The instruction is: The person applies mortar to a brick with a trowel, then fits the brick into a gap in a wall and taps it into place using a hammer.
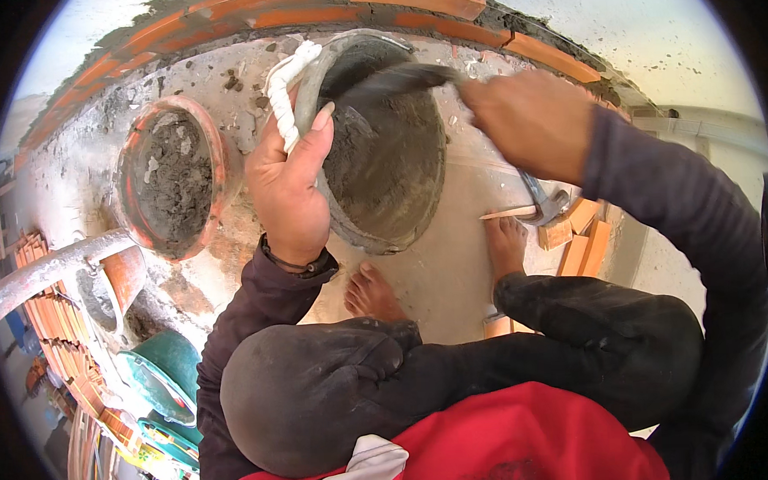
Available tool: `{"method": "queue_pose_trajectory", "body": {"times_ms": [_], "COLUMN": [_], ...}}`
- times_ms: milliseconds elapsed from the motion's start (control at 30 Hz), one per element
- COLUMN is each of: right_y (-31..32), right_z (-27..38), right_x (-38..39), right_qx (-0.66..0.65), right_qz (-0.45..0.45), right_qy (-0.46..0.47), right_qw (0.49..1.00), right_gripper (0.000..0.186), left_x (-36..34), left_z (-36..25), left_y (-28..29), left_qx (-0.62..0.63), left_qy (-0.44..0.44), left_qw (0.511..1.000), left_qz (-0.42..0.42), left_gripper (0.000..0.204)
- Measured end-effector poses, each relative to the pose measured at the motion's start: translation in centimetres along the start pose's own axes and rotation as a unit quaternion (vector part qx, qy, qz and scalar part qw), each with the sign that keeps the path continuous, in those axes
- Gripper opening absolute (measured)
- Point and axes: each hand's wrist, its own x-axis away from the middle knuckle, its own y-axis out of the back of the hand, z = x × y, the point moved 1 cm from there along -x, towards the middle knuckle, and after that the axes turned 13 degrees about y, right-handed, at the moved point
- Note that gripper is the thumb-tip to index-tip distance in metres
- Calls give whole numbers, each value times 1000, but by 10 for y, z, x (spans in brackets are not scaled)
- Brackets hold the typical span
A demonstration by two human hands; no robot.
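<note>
A dark bucket [440, 183] stands tilted toward me, grey wet mortar [373, 168] coating its inside. My left hand [293, 192] grips its left side by the handle [283, 100] wrapped in white cord, thumb against the rim. Above the right of the bucket, my right hand [532, 120] is closed around the handle end of a trowel [399, 79]. The dark blade, smeared by motion, reaches into the upper part of the bucket. The trowel's grip is mostly hidden in my fist.
An orange bucket [221, 153] of mortar stands to the left. Beyond runs a low course of bricks [300, 16]. Near my right foot lie a hammer [554, 205] and loose bricks [585, 224]. A pipe [59, 272], green buckets [173, 366] and stacked bricks [52, 311] are at left.
</note>
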Motion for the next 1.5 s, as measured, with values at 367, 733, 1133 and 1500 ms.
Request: {"method": "queue_pose_trajectory", "body": {"times_ms": [367,733,1133,1500], "right_y": [-32,-32,-37,-73], "right_z": [50,78,49,20], "right_x": [-19,-25,-23,7], "right_qx": [-34,27,-238,-139], "right_qz": [65,81,197,70], "right_qy": [52,58,179,125], "right_qw": [996,995,934,980], "right_gripper": [18,16,38,31], "left_x": [-5,-9,-7,1], "left_z": [4,-1,7,7], "left_y": [29,20,16,-3], "left_qx": [109,200,87,4], "left_qy": [9,56,27,41], "left_qw": [993,978,994,993], "left_qz": [36,29,62,108], "left_gripper": [45,45,41,46]}}
